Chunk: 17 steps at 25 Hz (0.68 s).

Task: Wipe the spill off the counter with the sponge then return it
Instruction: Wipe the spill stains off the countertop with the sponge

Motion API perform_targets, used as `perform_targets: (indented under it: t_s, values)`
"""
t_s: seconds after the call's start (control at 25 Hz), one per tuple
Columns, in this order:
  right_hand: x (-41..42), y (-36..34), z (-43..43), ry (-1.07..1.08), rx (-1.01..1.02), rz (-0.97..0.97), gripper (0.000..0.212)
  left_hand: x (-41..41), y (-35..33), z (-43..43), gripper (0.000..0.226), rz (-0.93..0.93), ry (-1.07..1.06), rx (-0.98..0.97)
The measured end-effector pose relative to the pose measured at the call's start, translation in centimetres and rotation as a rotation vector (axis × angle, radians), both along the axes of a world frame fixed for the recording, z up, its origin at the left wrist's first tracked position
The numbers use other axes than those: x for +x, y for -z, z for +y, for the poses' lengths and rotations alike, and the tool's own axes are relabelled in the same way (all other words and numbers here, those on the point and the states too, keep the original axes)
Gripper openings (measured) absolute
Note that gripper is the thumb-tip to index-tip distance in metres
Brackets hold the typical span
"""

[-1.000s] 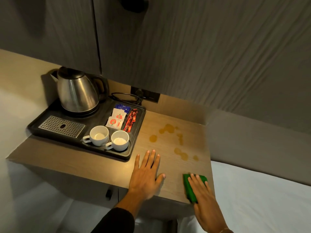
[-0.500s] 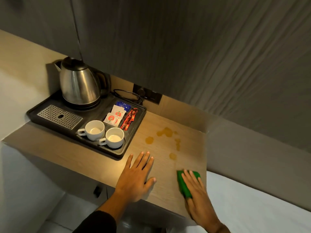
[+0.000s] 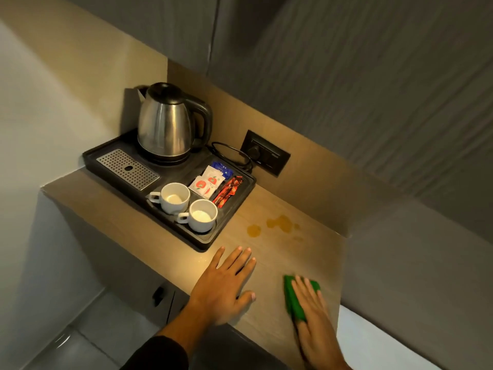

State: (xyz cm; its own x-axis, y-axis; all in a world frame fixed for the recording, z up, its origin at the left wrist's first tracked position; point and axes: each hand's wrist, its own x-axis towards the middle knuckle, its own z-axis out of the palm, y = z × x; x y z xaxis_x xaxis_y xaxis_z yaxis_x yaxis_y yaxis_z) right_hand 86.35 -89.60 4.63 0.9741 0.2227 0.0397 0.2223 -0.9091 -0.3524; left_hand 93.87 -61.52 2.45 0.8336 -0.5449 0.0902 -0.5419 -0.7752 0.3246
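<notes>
Step in hand: the wipe itself, partway by my read. Brown spill (image 3: 277, 225) sits on the counter (image 3: 306, 252) just right of the black tray (image 3: 229, 231): one round spot, a bigger blotch beside it, and fainter marks to the right. The strip of counter nearer than that looks clean.

Sponge (image 3: 293, 297) is green, lying flat on the near right part of the counter, well apart from the spill and close to the near edge. Right hand (image 3: 310, 311) is pressed flat on top of it, fingers straight and spread, palm down. Not a pinch grip; it pins the sponge to the surface. That hand is a bit blurred, so probably mid-stroke.

Left hand (image 3: 226, 284) lies flat on the counter between the tray corner and the sponge, fingers open, holding nothing. Looks like a brace.

Sponge orientation: long axis runs near to far, tilted slightly left at the far end. The far short edge points roughly at the spill.

Next move, my call: push the sponge away and slightly left, pressure on, through the blotch and the round spot. Watch the tray wall and the two cups (image 3: 186, 204) on the left. Then lift it and put it back; its home spot is not visible here.
</notes>
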Motion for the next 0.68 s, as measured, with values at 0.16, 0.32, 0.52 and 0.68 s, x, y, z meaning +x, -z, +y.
perform_targets:
  t_s: [0.16,0.32,0.52,0.68]
  values:
    - [6.3,-1.4,-3.0,0.251,0.055,-0.023,0.066,0.0,0.0,-0.1,0.077,0.0,-0.006,-0.02]
    - [16.8,-2.9,1.5,0.38,0.0,-0.014,0.064,0.1,0.4,-0.2,0.077,-0.015,-0.016,-0.031]
    - [10.3,-0.8,2.1,-0.038,0.011,0.017,0.075,0.3,0.9,-0.2,0.078,-0.008,-0.015,-0.028]
    - [7.4,-1.3,-3.0,0.058,0.045,0.053,0.076,0.4,1.0,-0.2,0.078,0.004,-0.011,-0.029]
